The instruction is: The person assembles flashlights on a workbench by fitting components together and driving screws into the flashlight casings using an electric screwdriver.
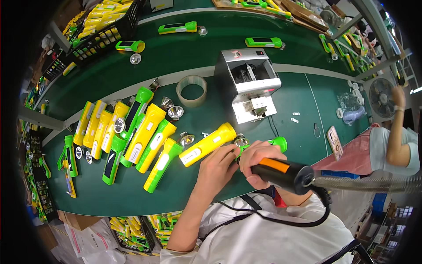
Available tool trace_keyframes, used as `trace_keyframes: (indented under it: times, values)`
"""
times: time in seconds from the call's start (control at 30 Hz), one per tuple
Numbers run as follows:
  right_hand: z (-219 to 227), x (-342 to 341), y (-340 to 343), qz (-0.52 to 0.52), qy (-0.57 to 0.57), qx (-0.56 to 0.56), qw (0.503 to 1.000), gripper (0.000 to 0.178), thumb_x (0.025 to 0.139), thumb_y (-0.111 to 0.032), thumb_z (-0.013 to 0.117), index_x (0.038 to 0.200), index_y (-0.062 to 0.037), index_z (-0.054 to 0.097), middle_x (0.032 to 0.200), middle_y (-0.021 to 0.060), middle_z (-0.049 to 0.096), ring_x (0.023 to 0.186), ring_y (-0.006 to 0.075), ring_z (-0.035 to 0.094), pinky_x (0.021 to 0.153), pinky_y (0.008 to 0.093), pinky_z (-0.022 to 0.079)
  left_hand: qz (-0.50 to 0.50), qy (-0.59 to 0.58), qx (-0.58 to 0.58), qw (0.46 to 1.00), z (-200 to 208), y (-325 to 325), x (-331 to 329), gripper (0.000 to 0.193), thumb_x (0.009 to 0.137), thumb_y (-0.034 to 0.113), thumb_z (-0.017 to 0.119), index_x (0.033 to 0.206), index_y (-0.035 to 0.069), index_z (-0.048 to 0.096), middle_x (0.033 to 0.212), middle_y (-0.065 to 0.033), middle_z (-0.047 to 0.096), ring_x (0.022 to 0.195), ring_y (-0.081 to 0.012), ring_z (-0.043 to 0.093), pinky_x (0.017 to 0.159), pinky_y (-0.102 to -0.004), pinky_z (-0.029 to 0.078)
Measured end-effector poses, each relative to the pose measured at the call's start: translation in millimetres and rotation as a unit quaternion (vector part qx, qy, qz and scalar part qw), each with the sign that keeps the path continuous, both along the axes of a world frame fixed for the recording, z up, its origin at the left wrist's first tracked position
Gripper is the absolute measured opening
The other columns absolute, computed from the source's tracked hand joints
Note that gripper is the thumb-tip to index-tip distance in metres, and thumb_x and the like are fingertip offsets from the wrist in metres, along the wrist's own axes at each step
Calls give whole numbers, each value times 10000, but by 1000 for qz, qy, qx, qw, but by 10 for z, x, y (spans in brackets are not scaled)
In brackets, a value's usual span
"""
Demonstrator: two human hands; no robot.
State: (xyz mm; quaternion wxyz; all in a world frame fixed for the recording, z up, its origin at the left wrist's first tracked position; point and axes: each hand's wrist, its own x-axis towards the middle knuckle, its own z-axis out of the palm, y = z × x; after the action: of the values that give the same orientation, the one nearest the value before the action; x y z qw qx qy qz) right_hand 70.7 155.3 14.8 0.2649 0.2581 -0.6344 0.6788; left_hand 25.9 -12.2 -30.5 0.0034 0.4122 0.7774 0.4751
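My right hand point(263, 160) is wrapped round a black electric screwdriver point(290, 174) with an orange panel and a cable at its back end. Its tip is hidden behind my fingers. Under both hands lies a green flashlight point(278, 143), its head showing to the right. My left hand point(217, 169) is closed at the flashlight's left end, its fingertips close to my right hand. Just left of it rests a yellow flashlight point(209, 145), with a shiny reflector point(241, 141) by its head. Several yellow and green flashlights point(145, 134) lie in a slanting row farther left, loose reflectors point(175, 112) among them.
A silver and black machine point(250, 83) stands beyond my hands, a tape roll point(191, 91) left of it. A phone point(334, 143) sits at the table's right edge. Flashlights lie on the far green belt point(220, 42). A black crate point(99, 42) holds more. A co-worker point(398, 145) is at right.
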Motion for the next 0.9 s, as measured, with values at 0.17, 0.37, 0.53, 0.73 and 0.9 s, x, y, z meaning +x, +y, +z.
trace_keyframes:
  times: [0.17, 0.37, 0.53, 0.73, 0.9]
  values:
    - [68, 11, 26, -31, -29, 53, 998, 313, 784, -79, 848, 1011, -70, 632, 687, 0, 643, 565, 176, 605, 580, 282, 446, -2, 7, 2, 1000, 28, 3, 4, 324, 760, 73, 825, 1065, 38, 722, 1174, -71, 689, 1028, -266, 707, 873, -389, 582]
    - [267, 23, 102, 28, -32, 62, 997, 435, 827, -90, 810, 1216, -52, 619, 680, 0, 638, 562, 173, 623, 572, 312, 509, -30, 56, -17, 998, 99, -27, -39, 352, 780, 97, 830, 1095, 24, 691, 1187, -101, 670, 1068, -292, 693, 896, -399, 578]
    - [570, -55, 511, 86, 67, -85, 990, 558, 909, -217, 818, 1360, -68, 526, 688, 36, 644, 572, 171, 621, 560, 289, 516, -33, 85, -35, 995, 119, -111, -30, 357, 808, 106, 833, 1118, 26, 676, 1169, -94, 673, 1039, -282, 695, 871, -391, 583]
    - [628, -293, 858, -77, 79, -93, 990, 582, 984, -304, 740, 1395, -53, 414, 699, 34, 577, 537, 152, 553, 522, 320, 508, 59, 88, -120, 987, 272, -338, 79, 395, 738, 80, 884, 1082, 17, 700, 1130, -107, 708, 983, -287, 721, 824, -392, 601]
    - [545, -450, 875, -98, 63, -58, 991, 608, 975, -372, 749, 1385, -67, 419, 658, 13, 563, 513, 145, 572, 505, 320, 526, 27, 128, -129, 983, 387, -208, 85, 387, 787, 136, 871, 1125, 35, 711, 1188, -112, 686, 1056, -296, 695, 857, -397, 588]
